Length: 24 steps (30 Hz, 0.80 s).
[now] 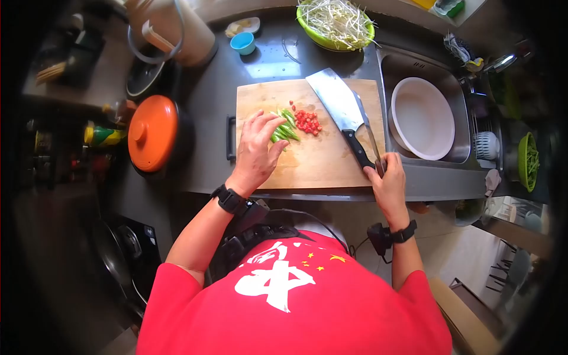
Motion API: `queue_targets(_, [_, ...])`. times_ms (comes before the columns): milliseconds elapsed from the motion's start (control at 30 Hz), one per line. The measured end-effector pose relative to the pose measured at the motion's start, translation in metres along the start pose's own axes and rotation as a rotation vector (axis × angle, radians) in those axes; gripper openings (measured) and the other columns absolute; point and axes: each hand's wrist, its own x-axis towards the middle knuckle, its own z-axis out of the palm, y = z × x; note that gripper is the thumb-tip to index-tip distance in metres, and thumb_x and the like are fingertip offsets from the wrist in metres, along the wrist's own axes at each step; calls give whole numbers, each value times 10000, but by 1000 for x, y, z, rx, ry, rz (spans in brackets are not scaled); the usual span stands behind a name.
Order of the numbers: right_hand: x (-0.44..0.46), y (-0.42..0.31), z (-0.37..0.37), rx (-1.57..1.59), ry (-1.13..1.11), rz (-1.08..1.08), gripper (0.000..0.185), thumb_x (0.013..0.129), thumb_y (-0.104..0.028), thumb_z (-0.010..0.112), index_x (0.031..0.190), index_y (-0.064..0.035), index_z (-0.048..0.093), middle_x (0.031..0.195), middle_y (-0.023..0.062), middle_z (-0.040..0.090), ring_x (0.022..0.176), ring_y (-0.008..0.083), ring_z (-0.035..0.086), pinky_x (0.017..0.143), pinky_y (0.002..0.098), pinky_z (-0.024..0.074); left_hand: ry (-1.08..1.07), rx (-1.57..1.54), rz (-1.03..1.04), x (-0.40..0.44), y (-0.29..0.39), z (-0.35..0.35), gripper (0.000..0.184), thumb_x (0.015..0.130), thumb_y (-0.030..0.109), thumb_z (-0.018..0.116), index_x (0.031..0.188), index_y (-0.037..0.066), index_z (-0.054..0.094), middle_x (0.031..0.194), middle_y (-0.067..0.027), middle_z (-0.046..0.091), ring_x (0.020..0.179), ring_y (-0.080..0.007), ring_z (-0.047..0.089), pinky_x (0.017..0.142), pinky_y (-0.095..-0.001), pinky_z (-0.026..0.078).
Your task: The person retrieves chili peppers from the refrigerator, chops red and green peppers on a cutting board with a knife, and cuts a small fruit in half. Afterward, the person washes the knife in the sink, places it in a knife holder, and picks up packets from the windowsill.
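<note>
On the wooden cutting board (307,163) lie green pepper pieces (286,127) and, just right of them, chopped red pepper (307,122). My left hand (259,145) is over the board's left part, fingers apart and curved at the green pieces; it grips nothing visible. A cleaver (338,97) with a black handle lies slanted on the board's right side. Beside it is a narrower knife (370,139). My right hand (387,177) is closed around that knife's handle at the board's lower right edge, its thumb by the end of the cleaver's handle.
A green basket of bean sprouts (336,23) and a small blue bowl (242,43) stand behind the board. The sink (461,133) at the right holds a pale basin (422,118). An orange-lidded pot (152,133) is at the left. Another green basket (528,161) sits far right.
</note>
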Motion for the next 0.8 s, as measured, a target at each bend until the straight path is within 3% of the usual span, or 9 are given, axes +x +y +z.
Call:
queue_targets(233, [11, -10, 41, -93, 3, -42, 340, 736, -71, 761, 970, -15, 522, 964, 155, 552, 927, 353, 543, 786, 433, 446, 1, -31, -30, -3, -22, -9, 313, 803, 97, 711, 1109, 80, 647, 1190, -115, 609, 1199, -345, 505, 1026, -430, 397])
queue_targets(400, [6, -11, 49, -167, 29, -218, 317, 762, -46, 714, 1034, -16, 554, 960, 157, 569, 914, 352, 562, 777, 431, 458, 46, -126, -107, -15, -43, -25, 255, 788, 69, 710, 1040, 74, 676, 1138, -101, 646, 1131, -314, 552, 981, -392, 434])
queue_targets(500, [-13, -15, 46, -92, -23, -197, 342, 763, -52, 703, 1076, -14, 570, 962, 163, 602, 883, 358, 592, 760, 427, 482, -32, -37, -145, -25, -57, -30, 257, 792, 85, 712, 1045, 53, 675, 1051, -115, 677, 1028, -281, 615, 916, -364, 481])
queue_targets(600, [-36, -27, 50, -7, -41, -171, 380, 748, -64, 710, 1102, -14, 583, 951, 174, 635, 833, 358, 625, 738, 420, 508, -329, -227, -376, -26, -69, -21, 268, 806, 103, 704, 1058, 18, 667, 935, -135, 694, 875, -234, 666, 813, -333, 526])
queue_targets(700, [-54, -41, 61, 53, -33, -142, 424, 735, -66, 718, 1138, -22, 592, 873, 174, 650, 745, 331, 650, 684, 390, 521, -343, -413, -342, -28, -78, -2, 285, 823, 121, 694, 1075, -8, 658, 873, -150, 694, 776, -202, 678, 738, -318, 542])
queue_targets(800, [-63, -56, 71, 132, -48, -99, 433, 740, -68, 717, 1152, -16, 593, 837, 174, 646, 704, 312, 643, 659, 371, 516, -314, -516, -357, -26, -76, 6, 326, 843, 113, 681, 1130, -32, 624, 962, -160, 684, 861, -201, 674, 785, -318, 539])
